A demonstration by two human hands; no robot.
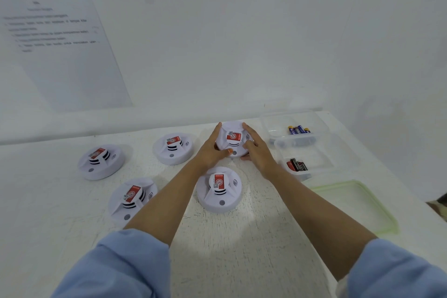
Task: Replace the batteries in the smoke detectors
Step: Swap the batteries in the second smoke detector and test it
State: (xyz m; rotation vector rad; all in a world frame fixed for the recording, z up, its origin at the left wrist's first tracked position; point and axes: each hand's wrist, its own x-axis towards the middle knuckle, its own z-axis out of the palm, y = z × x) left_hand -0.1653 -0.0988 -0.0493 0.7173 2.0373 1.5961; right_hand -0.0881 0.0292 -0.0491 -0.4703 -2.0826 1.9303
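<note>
Several white round smoke detectors with red labels lie on the white table. The far one [233, 138] sits between my hands. My left hand [214, 149] grips its left side, thumb curled onto its front rim. My right hand [256, 150] grips its right side, fingers spread over the top edge. Another detector [219, 189] lies just in front, between my forearms. Others lie further left: one [173, 147] at the back, one [101, 161] at far left, one [131, 197] nearer me. A clear tray at the right holds blue batteries [298, 129]; a second holds black and red batteries [297, 165].
The two clear plastic trays [314, 150] stand close to my right wrist. A clear lid with a green rim [358, 203] lies on the table at the right. A white wall with a printed sheet [60, 38] rises behind the table.
</note>
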